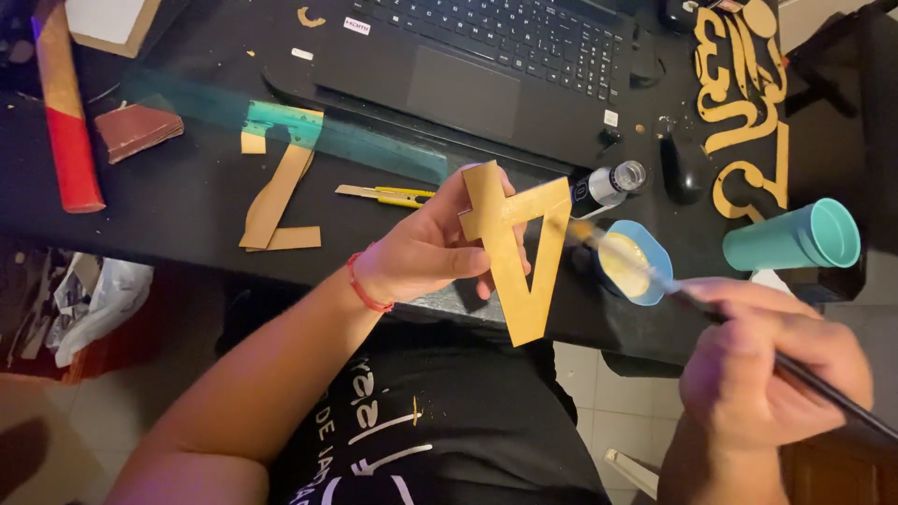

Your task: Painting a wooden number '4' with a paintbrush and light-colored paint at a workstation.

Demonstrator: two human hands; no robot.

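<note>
At frame centre I see my left hand (426, 252) pinching a gold-painted cardboard cut-out numeral (517, 245). My right hand (769, 360), lower right, is closed round a thin black-handled paintbrush (748, 339), its tip touching the numeral, above a small blue paint dish (638, 262).

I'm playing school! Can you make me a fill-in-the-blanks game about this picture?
1. The left hand holds a cutout painted ____.
2. The right hand holds a ____.
3. The cup lying on its side is ____.

Missing words: gold; paintbrush; teal.
</note>
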